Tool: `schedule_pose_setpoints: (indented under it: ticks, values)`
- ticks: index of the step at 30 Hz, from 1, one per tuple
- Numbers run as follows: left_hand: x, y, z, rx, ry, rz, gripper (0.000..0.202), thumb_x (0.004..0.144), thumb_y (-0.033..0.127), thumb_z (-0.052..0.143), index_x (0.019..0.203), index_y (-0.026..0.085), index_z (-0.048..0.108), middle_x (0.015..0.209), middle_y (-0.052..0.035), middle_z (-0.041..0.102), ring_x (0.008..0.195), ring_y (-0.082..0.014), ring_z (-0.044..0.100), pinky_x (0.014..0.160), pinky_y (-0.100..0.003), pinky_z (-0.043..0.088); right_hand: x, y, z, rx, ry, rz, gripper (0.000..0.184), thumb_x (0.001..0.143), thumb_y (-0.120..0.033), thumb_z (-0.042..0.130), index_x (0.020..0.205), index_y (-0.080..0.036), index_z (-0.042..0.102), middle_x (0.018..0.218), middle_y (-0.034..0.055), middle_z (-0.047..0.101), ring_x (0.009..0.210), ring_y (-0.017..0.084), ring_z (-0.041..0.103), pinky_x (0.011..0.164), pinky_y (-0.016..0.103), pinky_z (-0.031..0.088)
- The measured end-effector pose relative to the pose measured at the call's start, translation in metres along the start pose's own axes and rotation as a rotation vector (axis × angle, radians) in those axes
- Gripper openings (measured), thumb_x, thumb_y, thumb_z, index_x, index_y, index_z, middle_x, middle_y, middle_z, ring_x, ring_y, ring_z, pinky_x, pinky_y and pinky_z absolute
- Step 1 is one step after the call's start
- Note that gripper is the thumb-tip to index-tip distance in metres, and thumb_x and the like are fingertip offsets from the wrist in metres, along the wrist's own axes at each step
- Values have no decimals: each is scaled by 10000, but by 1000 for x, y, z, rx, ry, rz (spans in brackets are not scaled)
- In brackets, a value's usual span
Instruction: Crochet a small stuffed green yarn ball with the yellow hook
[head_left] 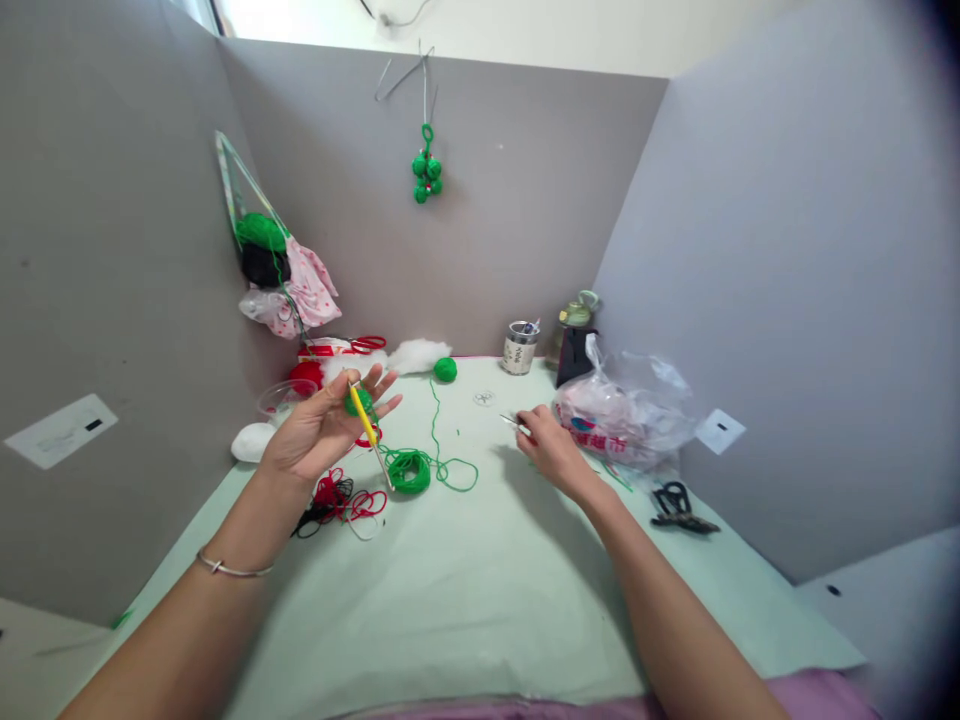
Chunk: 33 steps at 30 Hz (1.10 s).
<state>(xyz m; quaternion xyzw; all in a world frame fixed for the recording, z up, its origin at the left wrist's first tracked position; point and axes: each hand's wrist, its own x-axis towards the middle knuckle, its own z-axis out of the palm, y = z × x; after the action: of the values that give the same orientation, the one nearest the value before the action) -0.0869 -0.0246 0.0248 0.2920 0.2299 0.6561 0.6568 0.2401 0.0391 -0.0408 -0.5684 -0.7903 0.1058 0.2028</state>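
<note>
My left hand is raised over the left of the table. Its thumb and index finger pinch a small green crocheted piece together with a yellow-handled crochet hook; the other fingers are spread. Just below the hook lies a loose coil of green yarn, with a strand running back to a green ball. My right hand is closed on a small pointed metal tool, its tip facing left. The fingers cover most of that tool, so its kind is unclear.
Tangled red and black yarn lies left. Behind are white stuffing, red-handled scissors and a tin. A plastic bag and a black hair claw stand right. Grey panels enclose the table.
</note>
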Motion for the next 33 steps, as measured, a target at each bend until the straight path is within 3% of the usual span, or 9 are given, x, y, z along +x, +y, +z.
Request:
schedule_pose_setpoints:
  ticks: [6, 8, 12, 19, 23, 24, 26, 28, 33]
  values:
    - [-3, -18, 6, 55, -24, -80, 104, 895, 253, 787, 811, 206, 747, 1231, -59, 774, 1429, -313, 548, 1223, -651, 373, -15, -65, -6, 348, -90, -276, 321, 1049, -294, 523, 1331, -233, 663, 1127, 52, 692, 870, 142, 644, 783, 264, 520]
    - [-4, -24, 9, 90, -33, -107, 109, 877, 263, 805, 800, 209, 751, 1271, -65, 764, 1449, -323, 527, 1188, -617, 438, -15, -82, -3, 542, -108, -375, 328, 1019, -309, 585, 1315, -220, 696, 1055, 58, 694, 806, 146, 608, 750, 279, 493]
    - [-5, -33, 11, 153, -70, -146, 138, 816, 309, 861, 785, 223, 758, 1307, -60, 754, 1437, -333, 540, 1097, -500, 548, -8, -102, 4, 509, -159, -390, 309, 987, -301, 647, 1282, -263, 733, 987, 33, 737, 800, 152, 597, 760, 282, 429]
    - [-7, -37, 11, 153, -37, -157, 134, 846, 294, 833, 796, 216, 737, 1341, -65, 734, 1407, -312, 570, 1036, -441, 580, -10, -99, 0, 550, -258, -436, 278, 1008, -284, 606, 1225, -253, 777, 922, 7, 778, 724, 129, 580, 696, 248, 397]
    - [-6, -46, 11, 106, 37, -147, 126, 847, 254, 831, 787, 200, 734, 1260, -69, 757, 1341, -288, 615, 1093, -486, 537, -20, -74, 4, 561, -533, -411, 405, 965, -412, 673, 1318, -218, 716, 913, 29, 750, 756, 164, 626, 712, 277, 481]
    - [-5, -51, 11, 98, 62, -141, 120, 847, 249, 831, 791, 202, 735, 1211, -62, 768, 1294, -267, 642, 1081, -460, 544, -22, -69, 7, 579, -493, -385, 534, 939, -446, 708, 1422, -234, 632, 1027, 54, 748, 854, 190, 663, 765, 301, 518]
    - [-5, -66, 9, 104, 103, -124, 99, 834, 249, 840, 823, 214, 749, 1078, -37, 781, 1150, -217, 697, 999, -374, 578, -26, -63, 16, 608, -202, -355, 793, 886, -483, 767, 1574, -271, 435, 1314, 121, 662, 1111, 250, 657, 906, 380, 554]
    - [-5, -87, 8, 122, 96, -134, 134, 798, 247, 870, 816, 195, 749, 965, -33, 771, 975, -178, 715, 874, -291, 587, -29, -63, 25, 575, 50, -422, 887, 884, -486, 771, 1622, -286, 320, 1461, 157, 564, 1246, 280, 609, 1015, 451, 536]
    - [-12, -132, 5, 211, 58, -193, 304, 711, 358, 928, 744, 146, 712, 695, 1, 663, 626, -99, 589, 603, -214, 477, -32, -69, 34, 207, 298, -689, 470, 1060, -293, 502, 1529, -266, 487, 1444, 147, 604, 1329, 275, 555, 1123, 467, 465]
